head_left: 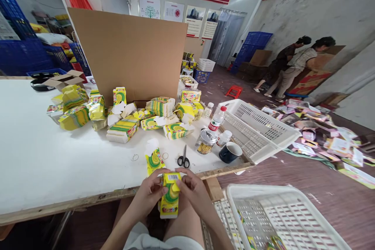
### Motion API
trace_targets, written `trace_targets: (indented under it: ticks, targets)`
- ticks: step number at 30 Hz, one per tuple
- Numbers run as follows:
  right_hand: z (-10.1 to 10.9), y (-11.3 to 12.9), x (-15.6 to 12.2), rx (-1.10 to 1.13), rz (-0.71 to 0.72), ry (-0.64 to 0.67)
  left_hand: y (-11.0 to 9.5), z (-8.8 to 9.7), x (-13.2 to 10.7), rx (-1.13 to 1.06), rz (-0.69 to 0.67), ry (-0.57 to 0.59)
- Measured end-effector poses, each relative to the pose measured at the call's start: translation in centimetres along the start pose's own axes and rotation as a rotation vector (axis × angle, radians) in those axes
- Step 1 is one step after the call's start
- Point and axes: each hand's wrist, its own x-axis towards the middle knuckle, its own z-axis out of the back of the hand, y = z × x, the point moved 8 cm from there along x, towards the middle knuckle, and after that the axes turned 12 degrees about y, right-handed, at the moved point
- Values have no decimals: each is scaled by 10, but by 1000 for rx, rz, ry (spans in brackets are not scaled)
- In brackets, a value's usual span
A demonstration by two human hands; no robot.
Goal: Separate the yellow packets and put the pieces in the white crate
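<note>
Above my lap, just off the table edge, both hands hold a small yellow-green carton [170, 207] with a barcode near its top. My left hand [152, 191] grips its left side, the thumb lying across the front. On the right side, my right hand [191, 187] pinches near a yellow flap at the upper corner. Directly beyond lies another flat yellow carton [154, 161] with a white flap. Black-handled scissors [183, 160] rest to its right, between two rubber bands and a tin can [206, 142].
Bundles of flattened cartons [123, 128] line the table before a large cardboard sheet [129, 54]. A bottle [217, 119] and dark mug [230, 152] stand by a white crate [260, 129]. Another white crate [293, 191] holding cartons sits lower right. Two people [295, 62] work at the back.
</note>
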Motion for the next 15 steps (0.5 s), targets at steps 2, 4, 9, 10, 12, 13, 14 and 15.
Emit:
trace_targets:
  ticks: [2,4,9,10,12,13,14,15]
  targets:
    - [-6,-1,0,-54,-36,60,-1,-3,-1,43,-8,3]
    - [-5,-1,0,-170,-51,24,-2,-6,-1,51,-23,26]
    - [-4,-4,1,-497,-98,-85,-3,-8,-2,-34,-4,39]
    - [-6,-4,1,-522,-105,-77,-3,-7,-2,-48,4,26]
    - [-9,-4,2,-550,-111,-52,-4,-6,-1,-69,10,8]
    - [-10,-4,1,-564,-111,-43,-5,-7,-1,-77,10,6]
    - [-11,-3,1,-577,-109,-37,-5,-8,0,-85,11,8]
    - [-11,-2,1,-590,-108,-37,-5,-9,0,-92,12,14]
